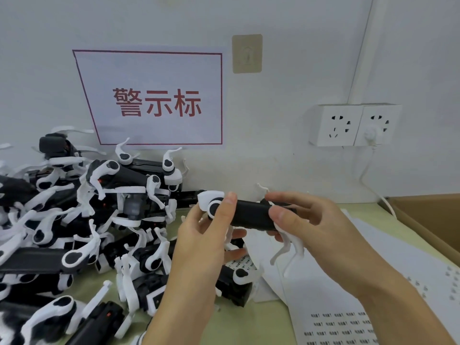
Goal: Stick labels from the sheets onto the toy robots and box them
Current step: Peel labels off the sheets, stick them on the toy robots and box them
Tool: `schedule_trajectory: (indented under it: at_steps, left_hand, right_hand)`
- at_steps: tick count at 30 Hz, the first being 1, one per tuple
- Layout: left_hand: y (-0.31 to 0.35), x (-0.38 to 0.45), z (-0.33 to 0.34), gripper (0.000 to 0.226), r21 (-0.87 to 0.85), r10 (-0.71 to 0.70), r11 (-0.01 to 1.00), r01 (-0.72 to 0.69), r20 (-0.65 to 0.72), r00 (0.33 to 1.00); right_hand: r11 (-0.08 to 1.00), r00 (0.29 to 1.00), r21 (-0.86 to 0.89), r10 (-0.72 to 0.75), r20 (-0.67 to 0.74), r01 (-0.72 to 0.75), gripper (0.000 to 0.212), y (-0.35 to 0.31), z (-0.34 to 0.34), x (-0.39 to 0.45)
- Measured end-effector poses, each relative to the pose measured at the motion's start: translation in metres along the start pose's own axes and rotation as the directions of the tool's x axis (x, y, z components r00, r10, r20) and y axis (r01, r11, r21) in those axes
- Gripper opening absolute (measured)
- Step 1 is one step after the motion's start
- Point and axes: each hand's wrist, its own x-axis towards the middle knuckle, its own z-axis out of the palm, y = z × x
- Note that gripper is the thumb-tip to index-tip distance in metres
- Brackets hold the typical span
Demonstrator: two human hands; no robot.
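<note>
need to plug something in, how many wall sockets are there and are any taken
2, side by side on the wall at right: the left socket looks free, the right socket has a white plug in it. Others may lie outside the view.

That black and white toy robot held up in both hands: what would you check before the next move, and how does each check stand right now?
1. Grip: ok. The left hand and right hand each hold one end of the toy robot.
2. Label on this toy: cannot tell; none shows on the side facing the camera.
3. Labels at hand: ok. The label sheet lies below the right hand with printed rows left.
4. Box within reach: ok. The cardboard box stands open at the right.
5. Dangling legs: ok. The white legs hang free above the sheets.
6. More toys waiting: ok. The pile of toy robots lies at the left.
</note>
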Motion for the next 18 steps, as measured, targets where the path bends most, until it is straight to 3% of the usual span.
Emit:
schedule_trajectory:
  at_steps: [4,7,10,13,16,18]
  left_hand:
    - [0.008,-0.004,-0.002,0.064,-0.009,-0.048,0.999,0.049,0.092,0.995]
    - [0.013,-0.006,-0.003,0.035,-0.014,-0.054,0.998,0.058,0.198,0.979]
    - [0.008,-0.004,-0.005,0.04,-0.014,-0.077,0.997,0.081,0.189,0.979]
    - [-0.003,-0.003,0.002,0.04,0.035,-0.081,0.996,0.076,0.171,0.982]
    - [-0.017,-0.007,0.017,0.039,0.237,0.005,0.971,-0.031,0.107,0.994]
    - [-0.026,-0.013,0.029,0.034,0.292,0.051,0.953,-0.086,0.125,0.991]
  right_hand:
    - [0.999,0.999,0.046,-0.009,-0.041,0.011,0.053,-0.003,-0.001,0.001]
    - [0.999,0.999,0.021,-0.031,-0.025,0.031,0.055,-0.005,-0.006,0.0]
    - [0.999,0.999,-0.037,-0.036,0.013,0.037,0.056,-0.002,-0.016,-0.005]
    - [0.99,0.998,-0.132,0.057,0.03,-0.053,0.058,0.008,-0.036,-0.012]
    - [0.927,0.955,-0.271,0.202,-0.218,-0.258,0.035,0.031,-0.076,-0.021]
    - [0.757,0.865,-0.453,0.296,-0.406,-0.471,0.026,0.048,-0.112,-0.034]
